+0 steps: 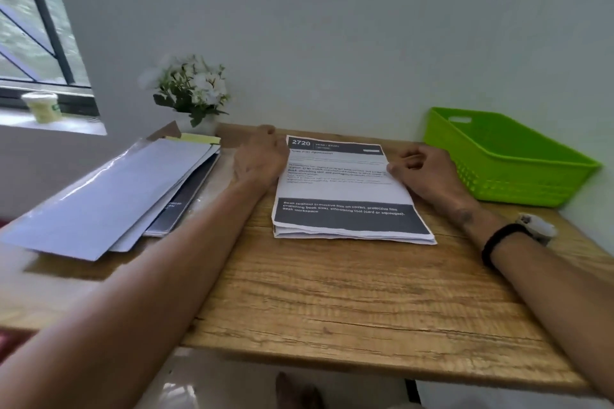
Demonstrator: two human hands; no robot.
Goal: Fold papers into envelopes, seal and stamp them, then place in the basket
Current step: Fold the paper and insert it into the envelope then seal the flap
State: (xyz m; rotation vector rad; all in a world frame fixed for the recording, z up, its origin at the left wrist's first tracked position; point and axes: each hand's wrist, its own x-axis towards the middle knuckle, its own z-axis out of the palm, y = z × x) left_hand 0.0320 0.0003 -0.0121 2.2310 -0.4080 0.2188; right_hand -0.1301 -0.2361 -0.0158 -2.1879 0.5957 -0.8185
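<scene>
Both hands (339, 166) flank the white printed paper stack (345, 189), right (425, 173) pinching its edge, left (259, 159) loosely curled beside it; you likely lift one sheet next, then fold.

We count two hands: the left hand (257, 159) and the right hand (428, 176). One stack of printed papers (349, 196) lies on the one wooden surface (332, 292); its sheets cannot be counted. One green basket (511, 159), one pile of envelopes (109, 196), one pot of white flowers (192, 93) and one cup (43, 106) on the windowsill.
</scene>
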